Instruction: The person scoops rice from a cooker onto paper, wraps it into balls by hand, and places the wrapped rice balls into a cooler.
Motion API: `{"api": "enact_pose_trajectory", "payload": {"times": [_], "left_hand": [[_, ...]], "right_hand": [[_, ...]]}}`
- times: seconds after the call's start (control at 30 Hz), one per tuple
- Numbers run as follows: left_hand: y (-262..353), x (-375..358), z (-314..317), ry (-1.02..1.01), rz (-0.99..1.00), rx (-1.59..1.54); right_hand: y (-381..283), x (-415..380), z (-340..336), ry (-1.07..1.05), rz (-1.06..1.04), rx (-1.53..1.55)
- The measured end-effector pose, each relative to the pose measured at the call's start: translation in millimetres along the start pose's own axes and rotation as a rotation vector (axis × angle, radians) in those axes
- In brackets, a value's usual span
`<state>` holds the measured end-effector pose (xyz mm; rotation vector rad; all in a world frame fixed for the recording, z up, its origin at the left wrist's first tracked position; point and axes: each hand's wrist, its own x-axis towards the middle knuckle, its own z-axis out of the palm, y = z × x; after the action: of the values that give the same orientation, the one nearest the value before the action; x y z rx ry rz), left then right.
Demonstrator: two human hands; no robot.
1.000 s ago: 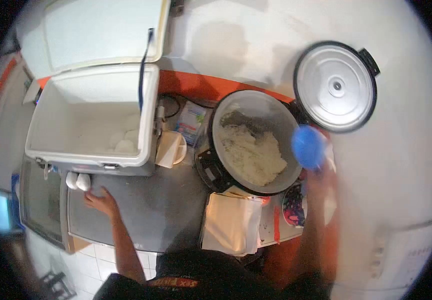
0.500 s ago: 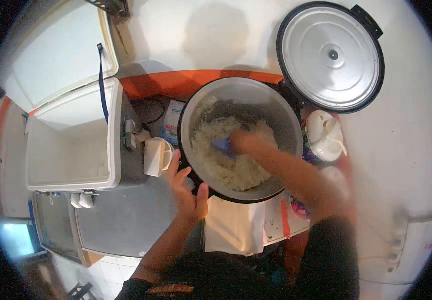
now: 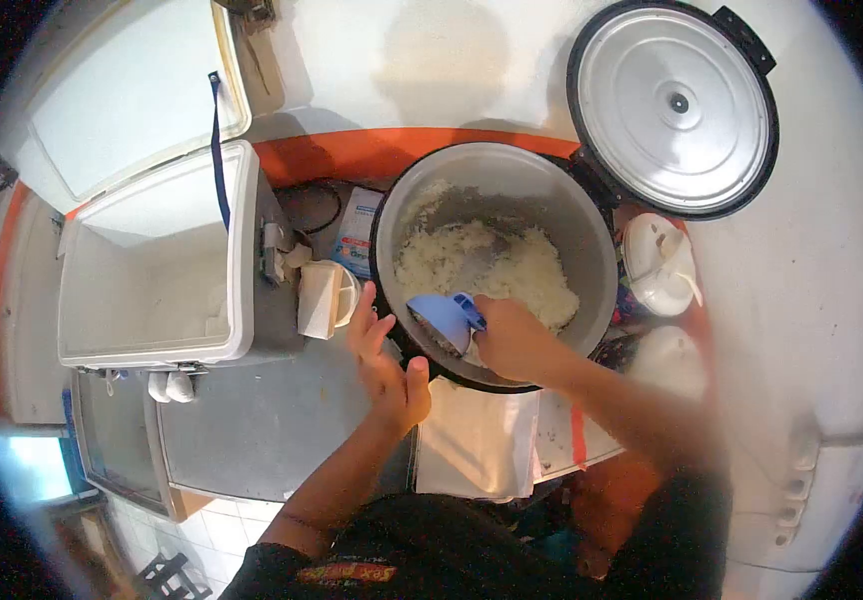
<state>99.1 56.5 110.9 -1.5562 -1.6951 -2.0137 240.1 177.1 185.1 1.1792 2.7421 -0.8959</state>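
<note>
My right hand (image 3: 517,342) grips the handle of a blue scoop (image 3: 439,322) inside a large rice cooker (image 3: 592,285), near the pot's front left wall. The scoop is tilted, its rounded back toward me. White cooked rice (image 3: 537,270) covers the pot's bottom, with a thinner patch in the middle and some stuck to the back wall. At the cooker's left front rim is my left hand (image 3: 387,375), fingers spread and pointing up, the palm beside the black outer edge.
A white cooler box (image 3: 242,270) stands at left, its lid (image 3: 137,100) raised. Beside the cooker are a small cream box (image 3: 320,300) and a blue-and-white packet (image 3: 357,235). The cooker's round lid (image 3: 667,140) is up at right, above white containers (image 3: 657,265). White sheets (image 3: 477,440) lie in front.
My right hand has drawn the scoop from the middle of the rice toward the pot's front left wall. The scoop now shows clearly above the rice. My left hand stays at the rim.
</note>
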Motion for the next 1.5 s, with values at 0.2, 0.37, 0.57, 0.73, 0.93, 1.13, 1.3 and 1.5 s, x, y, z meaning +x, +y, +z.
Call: {"api": "enact_pose_trajectory", "payload": {"times": [0.2,0.37,0.57,0.73,0.93,1.13,1.3,1.5], "left_hand": [[4,0,-2,-0.003,0.012,-0.035],[11,-22,-9,0.054,0.028,-0.047],[-16,-158,-32,-0.452,0.058,0.012],[-68,-253,-18,-1.093,-0.063,0.117],[-71,-238,-25,-1.364,0.004,0.215],[-68,-230,-28,-1.516,0.103,0.412],[-72,-236,-25,-1.460,0.121,0.398],[-82,-252,-10,-1.455,0.205,0.555]], "right_hand": [[7,37,5,-0.191,0.320,0.563],[28,68,4,-0.311,0.463,1.224],[30,-23,-30,-0.251,0.411,1.474],[6,-150,-4,-0.198,0.514,1.446],[65,-227,182,0.122,0.551,0.907],[129,-245,333,0.245,0.164,0.023],[116,-241,325,0.346,0.327,-0.124],[143,-252,298,0.033,0.267,0.551]]}}
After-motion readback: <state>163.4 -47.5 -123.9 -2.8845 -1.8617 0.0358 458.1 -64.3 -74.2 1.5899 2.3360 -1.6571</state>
